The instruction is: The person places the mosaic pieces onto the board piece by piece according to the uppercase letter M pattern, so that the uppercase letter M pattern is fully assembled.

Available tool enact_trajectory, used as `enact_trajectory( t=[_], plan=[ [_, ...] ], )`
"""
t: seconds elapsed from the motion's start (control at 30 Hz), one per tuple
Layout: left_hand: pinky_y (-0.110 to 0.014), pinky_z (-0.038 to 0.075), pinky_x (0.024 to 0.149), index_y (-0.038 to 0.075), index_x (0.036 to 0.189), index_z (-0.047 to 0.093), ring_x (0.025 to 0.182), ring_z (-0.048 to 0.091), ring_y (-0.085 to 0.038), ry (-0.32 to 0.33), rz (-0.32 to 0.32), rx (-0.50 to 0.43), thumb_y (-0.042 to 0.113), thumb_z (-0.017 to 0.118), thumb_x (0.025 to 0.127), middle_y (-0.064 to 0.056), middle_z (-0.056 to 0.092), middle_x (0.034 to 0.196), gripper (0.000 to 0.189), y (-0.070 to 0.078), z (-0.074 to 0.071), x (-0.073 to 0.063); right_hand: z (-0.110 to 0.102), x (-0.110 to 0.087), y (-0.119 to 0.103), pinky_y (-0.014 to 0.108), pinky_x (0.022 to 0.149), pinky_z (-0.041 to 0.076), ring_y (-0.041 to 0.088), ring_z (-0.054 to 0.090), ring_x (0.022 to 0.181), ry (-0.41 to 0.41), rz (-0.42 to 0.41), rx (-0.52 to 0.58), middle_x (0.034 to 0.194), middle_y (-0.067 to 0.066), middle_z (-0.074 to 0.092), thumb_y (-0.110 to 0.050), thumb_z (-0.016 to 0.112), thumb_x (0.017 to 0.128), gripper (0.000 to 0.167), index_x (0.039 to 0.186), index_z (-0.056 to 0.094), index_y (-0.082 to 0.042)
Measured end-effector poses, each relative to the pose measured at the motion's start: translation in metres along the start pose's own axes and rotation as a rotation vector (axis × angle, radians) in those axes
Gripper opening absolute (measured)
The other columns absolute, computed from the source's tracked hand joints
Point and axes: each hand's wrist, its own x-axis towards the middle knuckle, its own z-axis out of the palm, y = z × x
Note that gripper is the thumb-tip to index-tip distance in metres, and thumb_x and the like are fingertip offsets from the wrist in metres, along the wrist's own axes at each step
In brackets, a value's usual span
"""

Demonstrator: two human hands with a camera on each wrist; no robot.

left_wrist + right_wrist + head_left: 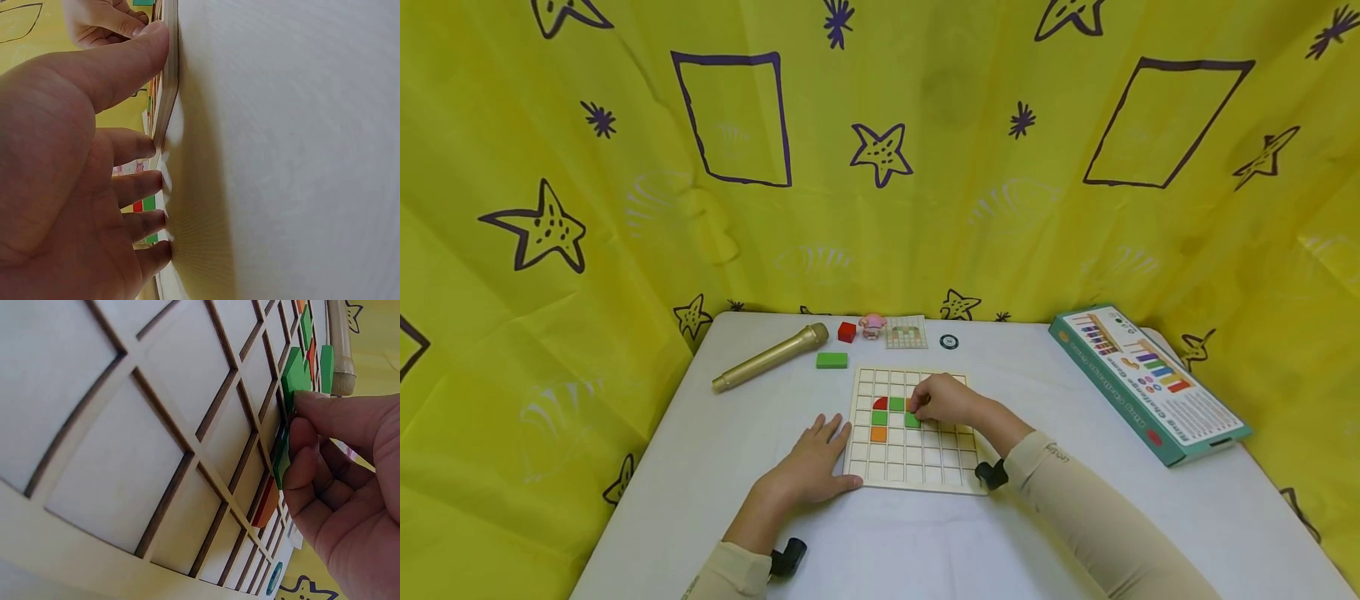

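A pale wooden grid board (pixel 887 474) lies on the white table. My right hand (pixel 946 400) is over its upper middle, pinching a green tile (pixel 294 376) between thumb and curled index finger. Around it in the grid sit a red rounded piece (pixel 881 403), green tiles (pixel 897 404), (pixel 879 418) and an orange tile (pixel 878 434). A further orange piece (pixel 267 503) shows beyond the right hand's fingers. My left hand (pixel 808 467) rests at the board's left side, fingers spread, thumb at the near corner and fingertips along the edge.
Behind the board lie a gold microphone (pixel 771 358), a green block (pixel 832 361), a red cube (pixel 847 332), a pink figurine (pixel 872 325), a pattern card (pixel 907 332) and a round dark chip (pixel 949 342). A game box (pixel 1150 379) stands at right. Yellow curtain surrounds the table.
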Motion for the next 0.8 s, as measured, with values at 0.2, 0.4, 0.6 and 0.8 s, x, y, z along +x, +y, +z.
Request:
enact_trajectory(
  t=[0.2,0.4,0.6,0.8],
  plan=[
    [-0.056,0.022,0.119,0.005,0.156,0.036,0.151,0.015,-0.041,-0.003,-0.002,-0.006,0.052,0.072,0.088,-0.017,0.026,0.163,0.09,-0.001,0.001,0.001,0.002,-0.002,-0.006,0.031,0.076,0.049,0.014,0.055,0.082,-0.002,-0.027,-0.002,0.082,-0.007,0.065,-0.009,0.078,0.088,0.004,0.088,0.075,-0.012],
    [-0.056,0.021,0.119,0.004,0.156,0.034,0.151,0.014,-0.042,-0.007,0.021,-0.003,0.051,0.071,0.09,-0.017,0.025,0.163,0.089,-0.004,0.003,0.001,0.005,-0.003,-0.011,0.029,0.075,0.051,0.011,0.058,0.08,-0.03,-0.098,-0.033,0.085,-0.008,0.066,-0.009,0.08,0.087,0.006,0.088,0.076,-0.014],
    [-0.056,0.021,0.119,0.003,0.156,0.034,0.151,0.014,-0.042,-0.004,0.027,-0.014,0.051,0.071,0.09,-0.017,0.025,0.163,0.089,-0.004,0.003,0.002,0.004,-0.005,-0.012,0.03,0.076,0.052,0.011,0.058,0.08,-0.037,-0.093,-0.033,0.085,-0.008,0.067,-0.007,0.078,0.087,0.006,0.087,0.077,-0.012],
    [-0.056,0.021,0.119,0.002,0.155,0.035,0.151,0.015,-0.042,0.004,0.029,-0.016,0.05,0.072,0.089,-0.018,0.026,0.163,0.09,-0.003,0.003,0.0,0.002,-0.011,-0.004,0.031,0.077,0.051,0.013,0.057,0.083,-0.009,-0.049,-0.001,0.086,-0.009,0.068,-0.012,0.075,0.092,0.004,0.089,0.075,-0.014]
  ],
)
